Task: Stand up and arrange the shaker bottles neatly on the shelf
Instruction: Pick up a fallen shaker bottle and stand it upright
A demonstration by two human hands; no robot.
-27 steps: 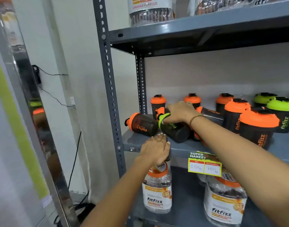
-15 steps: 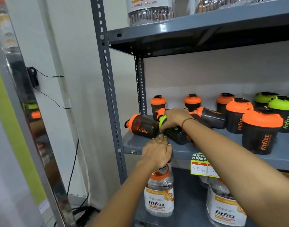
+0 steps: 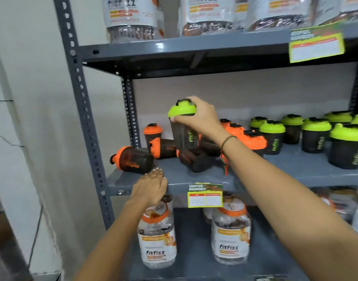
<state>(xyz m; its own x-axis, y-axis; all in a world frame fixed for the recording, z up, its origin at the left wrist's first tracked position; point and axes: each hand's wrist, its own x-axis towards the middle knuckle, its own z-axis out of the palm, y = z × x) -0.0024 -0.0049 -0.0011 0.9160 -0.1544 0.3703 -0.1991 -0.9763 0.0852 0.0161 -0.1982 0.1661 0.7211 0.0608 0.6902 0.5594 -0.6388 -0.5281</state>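
Observation:
My right hand (image 3: 200, 116) grips the lid of a green-lidded dark shaker bottle (image 3: 183, 134) and holds it upright in the air above the middle shelf (image 3: 285, 169). Below it, three orange-lidded shakers lie on their sides: one at the left end (image 3: 131, 160), one behind it (image 3: 162, 148), one under the lifted bottle (image 3: 194, 161). An orange-lidded shaker (image 3: 152, 132) stands at the back left. More orange ones (image 3: 253, 139) stand behind my wrist, and several green-lidded ones (image 3: 314, 134) stand to the right. My left hand (image 3: 150, 187) rests flat on the shelf's front edge, holding nothing.
A perforated grey upright post (image 3: 82, 110) frames the rack's left side. Fitfizz jars (image 3: 156, 236) stand on the shelf below, and more jars (image 3: 133, 17) on the shelf above. Price tags (image 3: 205, 195) hang from the shelf edges. A white wall lies to the left.
My right hand has lifted the green-lidded shaker from lying among the fallen bottles and turned it upright in the air. The camera has shifted right and up. My left hand stays on the shelf edge.

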